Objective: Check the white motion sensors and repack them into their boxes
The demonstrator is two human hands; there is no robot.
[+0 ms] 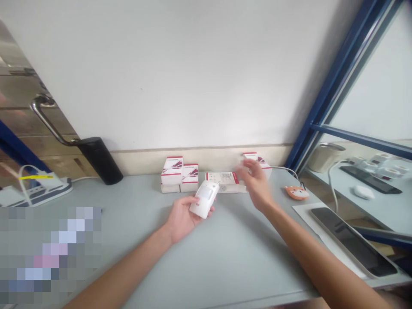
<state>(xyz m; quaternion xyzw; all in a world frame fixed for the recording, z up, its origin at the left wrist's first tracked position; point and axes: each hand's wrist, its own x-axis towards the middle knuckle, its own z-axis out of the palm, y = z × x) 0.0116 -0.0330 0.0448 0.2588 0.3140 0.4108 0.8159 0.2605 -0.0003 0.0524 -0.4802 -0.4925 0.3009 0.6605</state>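
My left hand (182,219) is closed around a white motion sensor (204,199) with a rounded lens window and a short antenna at its top. The sensor is tilted, its front facing up toward me. To its right, my right hand (255,182) is raised, blurred by motion, with its fingers apart and nothing visible in them. Behind that hand stands a white and red box (264,165), partly hidden by it. Between the hands, a flat-lying white and red box (222,178) rests against the back of the table.
More white and red boxes (172,171) are stacked at the back, left of centre. A black cylinder (99,161) stands at the left, near a power strip (54,193). On the right are an orange animal-shaped item (296,192) and a dark-screened device (354,240). Blue-framed glass (357,133) borders the right side.
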